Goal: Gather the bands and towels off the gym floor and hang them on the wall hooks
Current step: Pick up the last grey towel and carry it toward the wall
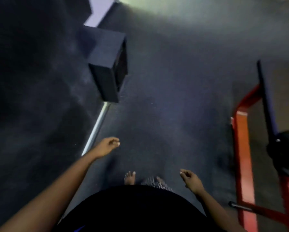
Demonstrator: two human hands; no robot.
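Observation:
No band, towel or wall hook shows in this blurred head view. My left hand [107, 146] hangs out over the dark gym floor [174, 106] with its fingers loosely curled and nothing in it. My right hand [191, 179] hangs lower at the right, also loosely curled and holding nothing. My bare feet [130, 178] stand on the floor between the two hands.
A dark box-shaped unit [107, 64] juts out at the upper left, with a silver metal pipe [96, 128] running below it. A red metal equipment frame [242, 153] with a dark bar and a black weight plate [286, 153] stands at the right.

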